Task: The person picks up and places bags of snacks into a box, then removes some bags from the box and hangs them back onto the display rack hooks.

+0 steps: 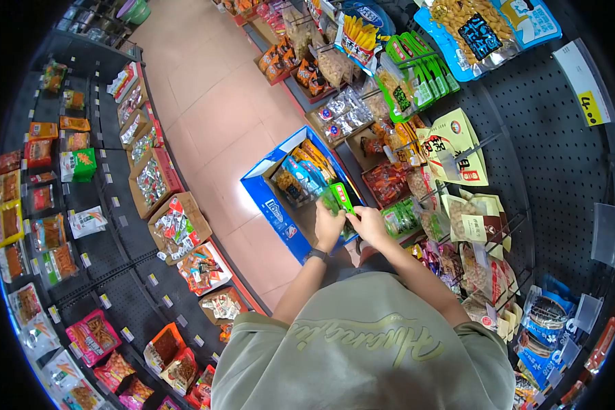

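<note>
Both hands are in front of my body, over a blue cardboard box (270, 208) on the floor. A green snack bag (340, 196) is between them, partly see-through. My left hand (329, 227), with a dark band on its wrist, is closed around the bag's left side. At its lower right edge, my right hand (367, 224) has its fingers closed on the bag. Inside the box lie blue snack bags (301, 175) and orange snack bags (316, 159). The fingertips are small and partly hidden.
On the right, a black pegboard rack (526, 137) carries hanging green bags (424, 72) and pale yellow bags (456, 147) on hooks. Dark shelves (92, 246) with packets and open cartons (156, 181) line the left. Between them runs a tiled aisle (208, 102).
</note>
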`<state>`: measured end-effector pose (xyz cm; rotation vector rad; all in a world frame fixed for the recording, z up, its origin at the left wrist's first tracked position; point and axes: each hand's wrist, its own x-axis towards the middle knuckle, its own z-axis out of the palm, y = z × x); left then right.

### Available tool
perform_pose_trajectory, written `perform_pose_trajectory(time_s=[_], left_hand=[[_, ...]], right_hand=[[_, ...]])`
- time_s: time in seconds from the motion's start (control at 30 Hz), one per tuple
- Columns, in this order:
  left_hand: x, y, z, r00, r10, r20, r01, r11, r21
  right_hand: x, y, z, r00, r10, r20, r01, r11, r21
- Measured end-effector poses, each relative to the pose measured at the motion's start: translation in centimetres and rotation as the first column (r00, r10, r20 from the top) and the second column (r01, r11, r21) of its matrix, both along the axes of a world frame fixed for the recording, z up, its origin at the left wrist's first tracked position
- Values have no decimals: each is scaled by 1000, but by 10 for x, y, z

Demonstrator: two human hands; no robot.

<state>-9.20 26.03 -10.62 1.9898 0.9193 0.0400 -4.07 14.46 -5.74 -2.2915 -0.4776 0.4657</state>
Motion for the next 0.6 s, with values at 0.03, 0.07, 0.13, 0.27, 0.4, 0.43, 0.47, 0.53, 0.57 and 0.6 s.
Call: perform_pose_trajectory(time_s=[0.03,0.07,0.13,0.27,0.4,0.43,0.47,0.53,0.57,0.6], left_hand=[[-3,-3,-14,1000,27,-16,-27,999,-32],[-4,-4,-23,998,52,-33,-54,997,-63],[-1,-4,-13,992,46,-114,-63,986,-155],[5,1,1,941,-61,-332,17,991,-131],[4,-8,9,954,-25,-299,12,999,-45],[3,-11,8,960,-25,-278,20,1000,-23],[4,-11,12,947,-127,-296,129,992,-10],[-16,3,-57,943,-329,-43,332,940,84],[-18,7,-70,943,-332,-18,332,937,106],[-20,11,-81,942,-336,6,332,935,128]], right_hand=[[-2,1,-1,1000,-1,3,2,1000,-23],[-4,1,-1,1000,-4,8,4,999,-45],[-6,2,5,1000,-6,9,7,996,-93],[-3,0,51,978,-31,205,29,1000,10],[7,-33,144,966,47,253,-60,997,44],[7,-44,165,957,52,286,-73,995,62],[5,-57,184,946,55,319,-84,993,77],[-1,-83,214,920,15,391,-80,985,151],[-3,-95,219,906,-56,419,-56,966,251],[-6,-107,223,889,-128,440,-37,937,348]])
